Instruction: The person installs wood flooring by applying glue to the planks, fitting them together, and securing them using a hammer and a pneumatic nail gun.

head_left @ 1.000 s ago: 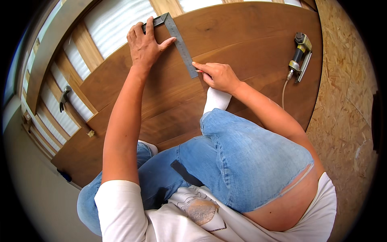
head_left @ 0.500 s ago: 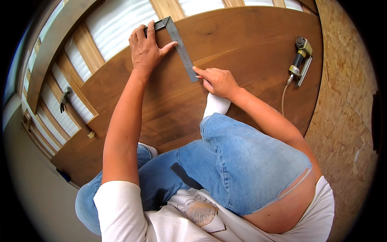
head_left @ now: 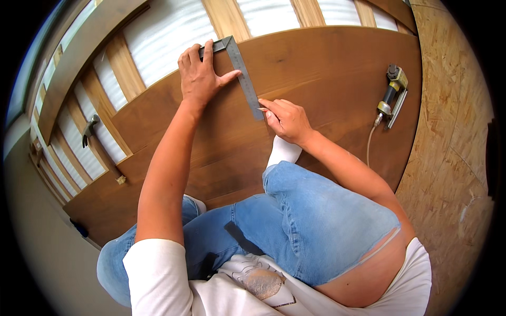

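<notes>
Everything's slid lower in my head view since the earlier frame. That L-shaped grey metal square lies on the brown wooden boards. I've got the left hand spread open over it, thumb on the blade; the right hand is pinching a thin pale-tipped pencil near the blade's end. Black-and-yellow air tool off right, wooden-handled claw hammer off left.

No words or numbers can be read: the grey metal L-shaped square at upper centre bears scale marks too small to make out, and the white short-sleeved T-shirt at bottom centre carries a wordless-looking print.
</notes>
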`<state>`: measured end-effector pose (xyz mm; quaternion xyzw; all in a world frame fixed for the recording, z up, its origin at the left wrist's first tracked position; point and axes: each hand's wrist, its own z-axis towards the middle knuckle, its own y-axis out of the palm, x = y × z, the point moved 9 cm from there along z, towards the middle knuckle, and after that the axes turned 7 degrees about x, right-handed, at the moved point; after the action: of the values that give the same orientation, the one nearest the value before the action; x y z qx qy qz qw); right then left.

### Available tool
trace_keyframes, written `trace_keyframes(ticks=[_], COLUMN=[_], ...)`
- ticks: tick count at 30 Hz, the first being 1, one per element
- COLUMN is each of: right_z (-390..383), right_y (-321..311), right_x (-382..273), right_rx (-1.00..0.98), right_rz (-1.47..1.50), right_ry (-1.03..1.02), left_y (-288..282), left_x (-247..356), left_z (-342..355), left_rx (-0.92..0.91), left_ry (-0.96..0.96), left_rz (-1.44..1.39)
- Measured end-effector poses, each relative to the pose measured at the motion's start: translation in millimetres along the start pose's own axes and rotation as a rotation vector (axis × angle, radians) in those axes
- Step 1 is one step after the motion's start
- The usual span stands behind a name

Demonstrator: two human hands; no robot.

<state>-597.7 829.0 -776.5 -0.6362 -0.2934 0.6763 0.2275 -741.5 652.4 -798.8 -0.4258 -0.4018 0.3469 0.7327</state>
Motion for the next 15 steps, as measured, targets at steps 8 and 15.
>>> trace_keyframes(ticks=[8, 15], right_z=[90.0, 129.1], right_y=[-6.5, 6.3], right_x=[7.6, 4.3], right_rx=[0.248, 0.25], right_rz=[0.01, -0.155], right_ry=[0.073, 0.0], left_y=[-2.0, -2.7], left_x=[-1.7, -3.1], left_z=[0.2, 2.2], left_rx=[0.06, 0.029], left_ry=[0.027, -0.009], left_rz=[-0.006, -0.041])
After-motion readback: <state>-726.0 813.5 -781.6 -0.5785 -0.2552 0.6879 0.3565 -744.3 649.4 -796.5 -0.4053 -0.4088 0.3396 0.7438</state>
